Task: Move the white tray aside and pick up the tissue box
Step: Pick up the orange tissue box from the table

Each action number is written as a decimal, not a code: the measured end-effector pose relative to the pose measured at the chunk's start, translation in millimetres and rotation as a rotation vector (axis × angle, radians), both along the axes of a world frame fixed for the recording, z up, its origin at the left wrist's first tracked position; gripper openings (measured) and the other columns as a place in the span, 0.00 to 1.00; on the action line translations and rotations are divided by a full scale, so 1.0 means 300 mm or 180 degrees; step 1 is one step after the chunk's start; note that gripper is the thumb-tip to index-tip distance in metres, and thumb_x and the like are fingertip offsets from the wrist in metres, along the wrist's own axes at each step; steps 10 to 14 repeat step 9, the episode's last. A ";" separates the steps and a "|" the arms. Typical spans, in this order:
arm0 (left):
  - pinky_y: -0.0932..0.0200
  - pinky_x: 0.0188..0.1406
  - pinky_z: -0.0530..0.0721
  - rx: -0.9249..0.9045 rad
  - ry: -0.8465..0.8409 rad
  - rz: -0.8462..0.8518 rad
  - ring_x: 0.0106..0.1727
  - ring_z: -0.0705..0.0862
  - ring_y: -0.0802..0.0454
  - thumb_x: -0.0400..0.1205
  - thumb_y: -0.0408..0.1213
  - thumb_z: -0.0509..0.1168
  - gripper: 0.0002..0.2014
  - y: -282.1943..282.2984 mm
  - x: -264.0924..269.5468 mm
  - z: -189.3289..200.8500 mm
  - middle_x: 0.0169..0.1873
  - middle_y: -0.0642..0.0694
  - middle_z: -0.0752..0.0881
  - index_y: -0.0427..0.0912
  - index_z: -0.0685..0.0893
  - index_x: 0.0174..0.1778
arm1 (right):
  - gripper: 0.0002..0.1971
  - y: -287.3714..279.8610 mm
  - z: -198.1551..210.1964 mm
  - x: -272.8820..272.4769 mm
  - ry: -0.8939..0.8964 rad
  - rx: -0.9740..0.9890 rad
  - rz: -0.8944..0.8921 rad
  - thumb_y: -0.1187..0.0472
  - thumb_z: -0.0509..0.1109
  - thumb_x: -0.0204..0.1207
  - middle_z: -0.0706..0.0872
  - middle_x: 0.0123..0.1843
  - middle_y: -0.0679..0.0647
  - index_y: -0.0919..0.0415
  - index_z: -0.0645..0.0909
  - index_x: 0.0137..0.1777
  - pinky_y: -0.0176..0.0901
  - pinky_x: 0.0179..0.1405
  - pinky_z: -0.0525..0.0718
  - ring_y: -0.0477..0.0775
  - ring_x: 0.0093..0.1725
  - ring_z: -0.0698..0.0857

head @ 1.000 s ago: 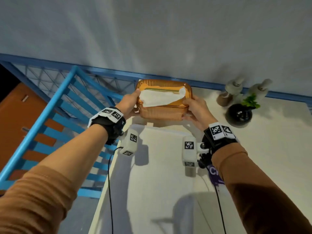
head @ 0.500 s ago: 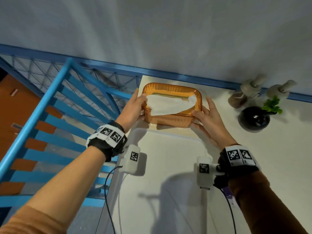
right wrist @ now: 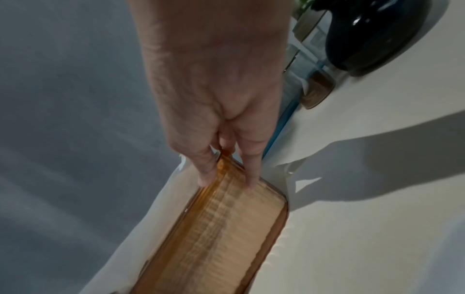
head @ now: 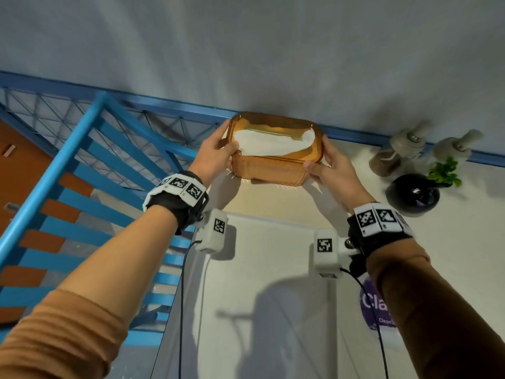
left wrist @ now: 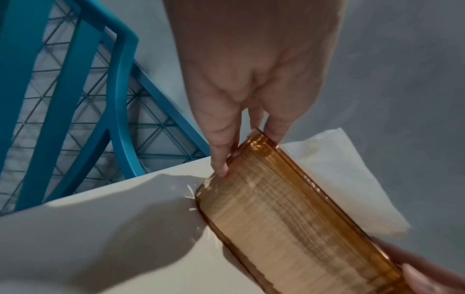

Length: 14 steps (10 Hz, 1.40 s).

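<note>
An amber see-through tissue box (head: 274, 162), with white tissue (head: 270, 144) showing in its top, hangs just above the far end of the table, tilted toward me. My left hand (head: 228, 140) grips its left end, thumb over the rim. My right hand (head: 318, 154) grips its right end. In the left wrist view my left hand (left wrist: 241, 137) pinches the box (left wrist: 289, 218) at its rim. The right wrist view shows my right hand (right wrist: 226, 169) clasping the end of the box (right wrist: 226, 228). The white tray (head: 273, 255) lies on the table below my wrists, nearer to me.
Two pump bottles (head: 396, 151) (head: 453, 146) and a black vase with a green sprig (head: 415, 194) stand at the back right. A purple-labelled packet (head: 374, 305) lies beside the tray. A blue railing (head: 68, 165) runs left of the table; the grey wall is close behind.
Half a second ago my fingers lay straighter beside the box, low on the table. Now both hands grip it, and it sits higher and closer to the wall.
</note>
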<state>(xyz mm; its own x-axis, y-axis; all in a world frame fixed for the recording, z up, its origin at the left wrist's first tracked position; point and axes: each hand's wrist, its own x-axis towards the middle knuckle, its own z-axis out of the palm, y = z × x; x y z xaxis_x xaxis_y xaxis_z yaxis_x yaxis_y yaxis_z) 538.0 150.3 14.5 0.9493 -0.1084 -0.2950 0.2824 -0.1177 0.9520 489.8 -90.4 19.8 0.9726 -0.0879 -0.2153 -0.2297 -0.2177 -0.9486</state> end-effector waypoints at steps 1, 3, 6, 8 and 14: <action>0.42 0.72 0.78 0.0148 -0.0051 0.0002 0.69 0.80 0.45 0.82 0.35 0.59 0.27 0.003 0.045 0.001 0.69 0.43 0.82 0.55 0.66 0.78 | 0.34 0.011 0.001 0.050 0.0086 -0.0078 -0.0071 0.66 0.69 0.75 0.83 0.66 0.45 0.46 0.64 0.80 0.62 0.73 0.78 0.55 0.71 0.79; 0.40 0.73 0.76 0.0424 -0.0044 -0.0138 0.70 0.79 0.44 0.80 0.40 0.58 0.30 0.001 0.120 -0.004 0.70 0.45 0.81 0.56 0.63 0.80 | 0.29 0.031 0.018 0.104 0.0064 -0.0314 -0.0083 0.65 0.67 0.76 0.83 0.66 0.52 0.48 0.69 0.77 0.63 0.72 0.78 0.58 0.68 0.80; 0.37 0.74 0.75 0.0455 -0.0014 -0.0165 0.70 0.79 0.42 0.80 0.42 0.57 0.31 0.001 0.195 -0.024 0.71 0.45 0.79 0.57 0.59 0.81 | 0.23 0.050 0.001 0.172 0.0086 -0.0529 -0.0092 0.61 0.65 0.78 0.84 0.65 0.55 0.43 0.70 0.72 0.64 0.70 0.79 0.60 0.65 0.81; 0.36 0.73 0.75 0.0509 0.0062 -0.0077 0.72 0.77 0.40 0.81 0.45 0.58 0.34 -0.003 0.192 -0.004 0.73 0.42 0.77 0.56 0.53 0.82 | 0.33 0.051 0.005 0.174 0.0313 -0.0656 -0.0066 0.53 0.65 0.78 0.75 0.77 0.57 0.48 0.57 0.81 0.68 0.74 0.73 0.63 0.75 0.74; 0.33 0.75 0.72 0.0853 -0.0155 0.0101 0.77 0.71 0.37 0.81 0.54 0.55 0.38 0.002 0.178 0.007 0.79 0.39 0.70 0.54 0.41 0.83 | 0.42 0.050 0.035 0.145 0.0420 -0.0764 -0.0161 0.52 0.63 0.81 0.59 0.85 0.58 0.52 0.36 0.84 0.69 0.78 0.68 0.65 0.81 0.64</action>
